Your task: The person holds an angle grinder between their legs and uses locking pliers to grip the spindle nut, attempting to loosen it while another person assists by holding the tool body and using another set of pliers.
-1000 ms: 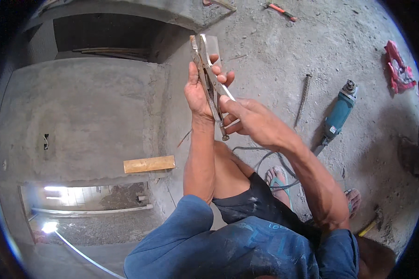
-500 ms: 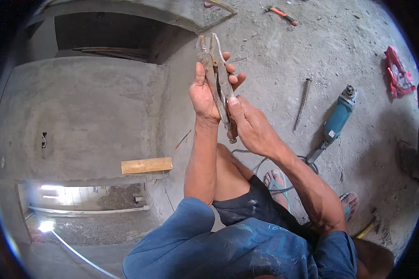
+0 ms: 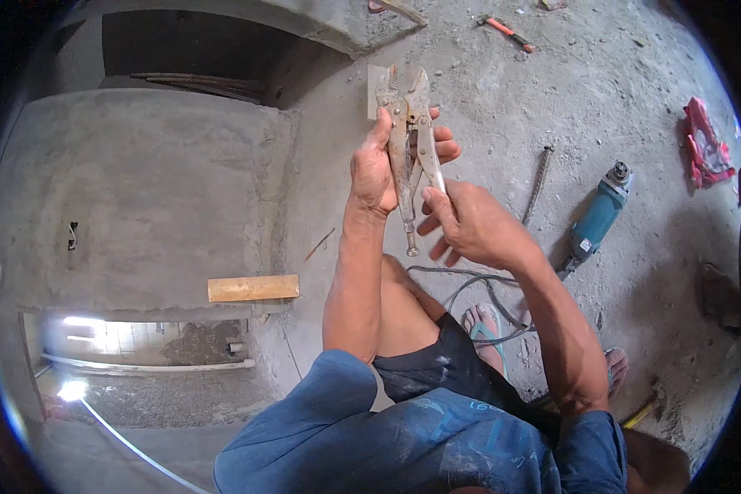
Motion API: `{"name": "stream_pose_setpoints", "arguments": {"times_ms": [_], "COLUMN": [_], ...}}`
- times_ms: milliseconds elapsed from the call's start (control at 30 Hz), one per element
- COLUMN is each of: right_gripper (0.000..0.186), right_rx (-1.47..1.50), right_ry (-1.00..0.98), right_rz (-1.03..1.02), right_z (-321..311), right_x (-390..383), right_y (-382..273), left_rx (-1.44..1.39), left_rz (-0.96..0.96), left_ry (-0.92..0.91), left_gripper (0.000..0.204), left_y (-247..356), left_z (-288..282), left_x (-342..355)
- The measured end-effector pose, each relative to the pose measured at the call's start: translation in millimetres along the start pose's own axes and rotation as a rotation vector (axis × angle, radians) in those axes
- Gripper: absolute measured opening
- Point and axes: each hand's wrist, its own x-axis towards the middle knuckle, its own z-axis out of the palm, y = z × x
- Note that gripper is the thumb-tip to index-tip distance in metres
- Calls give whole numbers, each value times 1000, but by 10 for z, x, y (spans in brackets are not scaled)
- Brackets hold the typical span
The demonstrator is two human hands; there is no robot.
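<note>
Rusty, worn metal locking pliers [image 3: 399,152] are held up before me, jaws pointing away and spread apart. My left hand [image 3: 372,174] is wrapped round them, its thumb on the fixed handle and its fingertips showing beyond the lever side. The lever [image 3: 428,156] stands swung out from the fixed handle. At the lever's lower end lies the thumb of my right hand [image 3: 477,224], its fingers loosely curled behind; their contact is partly hidden. The adjusting screw [image 3: 412,247] sticks out at the near end.
On the dusty concrete floor to the right lie a teal power tool [image 3: 598,216], its cable [image 3: 469,284], a long drill bit [image 3: 539,183] and a pink bag [image 3: 706,144]. A hammer with an orange handle [image 3: 506,33] lies far off. A wooden board [image 3: 253,288] is at left.
The pliers' lever has swung away from the fixed handle, and the jaws have opened wider. Both hands have shifted slightly right; the right hand's fingers have loosened.
</note>
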Motion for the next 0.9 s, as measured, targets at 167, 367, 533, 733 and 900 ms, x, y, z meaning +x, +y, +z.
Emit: {"name": "stream_pose_setpoints", "arguments": {"times_ms": [167,367,533,733,900], "right_gripper": [45,46,49,49,57], "right_rx": [-164,-42,-42,-132,381], "right_ry": [-87,-10,188,340,186], "right_rz": [4,-9,-228,-222,-299], "right_z": [-204,-46,133,286,263], "right_x": [-19,-12,138,199,362], "right_y": [-52,-34,245,323,664], "left_rx": [88,39,-101,-90,105], "left_rz": [-9,0,25,44,50], "left_ry": [145,85,-32,11,157], "left_gripper": [71,70,69,70,73], "left_y": [53,32,-35,-146,-163], "left_z": [-7,-47,-29,-4,129], "left_x": [-63,-53,-19,17,54]}}
